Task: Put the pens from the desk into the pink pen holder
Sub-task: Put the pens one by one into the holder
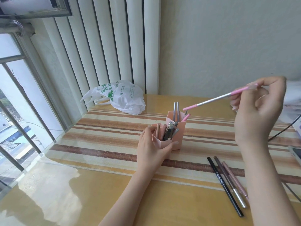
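Right edge of the frame first: a pale bundle behind the right hand (259, 110) is cut off and too washed out to name, and a device (295, 154) at the right edge shows only a corner, with a dark cable (283, 130) running off beside it. The right hand is up in the air at the right, thumb and fingertips pinching the far end of a pink-and-silver pen (213, 99), whose pink tip points down-left, just above the pink pen holder (175, 128) without touching it. The holder stands at centre frame on the striped mat (101, 144), its compartments already crowded with grey, brown and pink pens; how many, hard to count. The left hand (151, 147) is wrapped round the holder's lower front section, thumb on one side, fingers on the other, hiding that wall. At lower right three pens (228, 186) lie side by side on the desk (81, 193), black, brown-silver and rose, the rose one partly hidden by the right forearm. A white plastic bag (120, 97) with green print slumps at the back, well apart from the holder.
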### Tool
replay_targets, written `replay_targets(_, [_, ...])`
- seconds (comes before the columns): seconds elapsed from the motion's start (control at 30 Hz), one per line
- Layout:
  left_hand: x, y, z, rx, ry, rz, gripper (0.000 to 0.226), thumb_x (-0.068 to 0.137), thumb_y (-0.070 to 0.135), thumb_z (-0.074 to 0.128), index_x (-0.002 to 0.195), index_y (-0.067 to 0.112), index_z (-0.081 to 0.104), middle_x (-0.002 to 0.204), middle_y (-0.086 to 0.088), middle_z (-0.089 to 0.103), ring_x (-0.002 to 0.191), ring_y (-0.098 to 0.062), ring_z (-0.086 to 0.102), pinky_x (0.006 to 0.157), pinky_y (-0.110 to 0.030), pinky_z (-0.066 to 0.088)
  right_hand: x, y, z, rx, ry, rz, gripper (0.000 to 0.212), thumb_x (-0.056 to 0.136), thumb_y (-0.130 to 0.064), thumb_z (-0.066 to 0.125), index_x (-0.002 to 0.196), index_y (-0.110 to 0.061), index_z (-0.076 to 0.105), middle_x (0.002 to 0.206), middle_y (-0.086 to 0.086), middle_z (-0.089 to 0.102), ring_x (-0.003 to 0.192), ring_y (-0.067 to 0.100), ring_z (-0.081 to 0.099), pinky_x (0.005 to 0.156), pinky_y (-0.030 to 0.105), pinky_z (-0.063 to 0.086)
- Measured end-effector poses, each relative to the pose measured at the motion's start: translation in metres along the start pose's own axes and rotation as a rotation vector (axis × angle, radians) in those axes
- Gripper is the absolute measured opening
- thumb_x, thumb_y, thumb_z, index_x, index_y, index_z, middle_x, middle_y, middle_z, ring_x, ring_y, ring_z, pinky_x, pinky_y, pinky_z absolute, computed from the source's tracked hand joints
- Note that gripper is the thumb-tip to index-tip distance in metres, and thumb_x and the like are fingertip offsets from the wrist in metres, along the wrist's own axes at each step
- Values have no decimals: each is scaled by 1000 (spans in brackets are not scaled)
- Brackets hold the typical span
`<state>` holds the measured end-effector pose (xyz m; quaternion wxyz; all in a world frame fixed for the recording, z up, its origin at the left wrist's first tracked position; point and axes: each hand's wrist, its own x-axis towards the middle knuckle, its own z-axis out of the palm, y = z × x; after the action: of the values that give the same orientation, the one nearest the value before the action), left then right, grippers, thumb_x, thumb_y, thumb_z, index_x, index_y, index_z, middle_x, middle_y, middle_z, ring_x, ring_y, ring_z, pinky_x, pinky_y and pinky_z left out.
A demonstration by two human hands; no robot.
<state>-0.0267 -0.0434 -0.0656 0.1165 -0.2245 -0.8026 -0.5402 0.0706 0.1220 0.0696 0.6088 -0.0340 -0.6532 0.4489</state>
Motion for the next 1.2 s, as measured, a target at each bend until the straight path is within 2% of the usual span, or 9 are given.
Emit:
replay_targets(0.1, [0, 0, 0, 1, -1, -1, 65, 59, 56, 78, 109, 29, 49, 100, 10, 58, 95, -14, 53, 71, -10, 35, -6, 2, 7, -77, -24, -62, 13, 94, -17, 40, 88, -28, 37, 75, 15, 60, 60, 14, 60, 56, 31, 48])
replay_targets(0.27, [-1, 2, -1, -9, -7, 23, 63, 55, 63, 73, 105, 38, 43, 100, 11, 59, 97, -13, 54, 73, -10, 35, -18, 23, 22, -316, -302, -80, 7, 87, -7, 54, 83, -12, 50, 72, 0, 57, 65, 11, 52, 58, 14, 41])
replay_targets(0.47, [-1, 3, -1, -3, -12, 59, 61, 55, 65, 71, 103, 41, 41, 100, 13, 58, 95, -10, 55, 74, -10, 36, -30, 38, 30, -254, -352, -38, 19, 86, -5, 60, 87, -19, 46, 73, 0, 65, 65, 5, 61, 55, 14, 45])
replay_targets(0.6, [-1, 2, -1, -12, -2, 66, 60, 56, 63, 72, 103, 44, 40, 99, 14, 59, 95, -10, 55, 75, -7, 35, -35, 48, 30, -442, -520, -48, 14, 85, -6, 61, 85, -18, 56, 74, -4, 64, 64, 13, 55, 56, 18, 41])
replay_targets(0.77, [0, 2, -1, -14, 1, 53, 61, 57, 55, 79, 103, 43, 40, 101, 14, 58, 97, -10, 55, 76, -5, 35, -28, 46, 23, -422, -548, 61, 18, 89, -8, 57, 93, -21, 68, 88, -10, 56, 69, 5, 50, 62, 4, 38])
replay_targets(0.9, [-1, 5, 1, -62, -2, 4, 63, 55, 60, 76, 104, 32, 48, 98, 11, 62, 94, -14, 57, 79, -27, 46, -12, 43, 2, -464, -597, 270, 22, 91, -13, 56, 104, -30, 61, 87, -11, 62, 71, 7, 57, 55, 11, 42])
replay_targets(1.03, [-5, 9, 4, -79, -39, 11, 65, 56, 56, 79, 104, 24, 51, 97, 8, 64, 91, -17, 59, 78, -36, 49, -3, 53, -28, -754, -1018, 639, 11, 85, -16, 67, 89, -22, 59, 70, -5, 70, 59, 16, 61, 59, 27, 45])
replay_targets(1.13, [-5, 8, 4, -58, -53, 26, 64, 57, 51, 83, 106, 23, 53, 98, 6, 65, 91, -18, 59, 78, -38, 50, -12, 60, -32, -883, -1395, 900, 29, 79, -18, 75, 98, -24, 55, 88, 1, 73, 68, 11, 67, 68, 27, 48])
replay_targets(1.2, [-5, 8, 3, -50, -52, 37, 64, 58, 48, 85, 107, 22, 53, 99, 6, 64, 92, -18, 59, 79, -38, 50, -19, 65, -25, -980, -1464, 892, 38, 77, -20, 78, 104, -22, 51, 98, 4, 70, 79, 16, 66, 76, 31, 52])
